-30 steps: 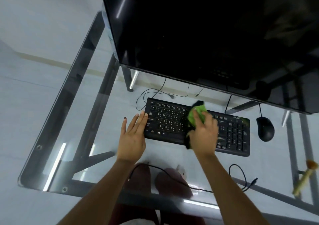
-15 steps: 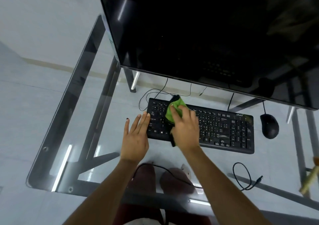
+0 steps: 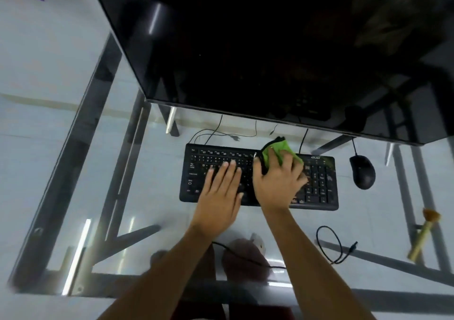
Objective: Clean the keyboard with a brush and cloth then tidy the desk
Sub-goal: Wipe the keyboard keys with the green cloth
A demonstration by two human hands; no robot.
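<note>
Glass desk [image 3: 152, 196]: right hand [image 3: 276, 184] presses cloth [image 3: 277, 149] onto keyboard [image 3: 319, 184].

Green cloth [image 3: 280, 151] under right hand [image 3: 278, 184] — on keyboard [image 3: 319, 184]

Left hand [image 3: 222, 192] moved from keyboard's [image 3: 319, 184] left edge onto keys; right hand [image 3: 278, 179] swept cloth [image 3: 277, 149] rightward.

green cloth [image 3: 282, 149], black keyboard [image 3: 319, 179], black mouse [image 3: 363, 174]
</note>
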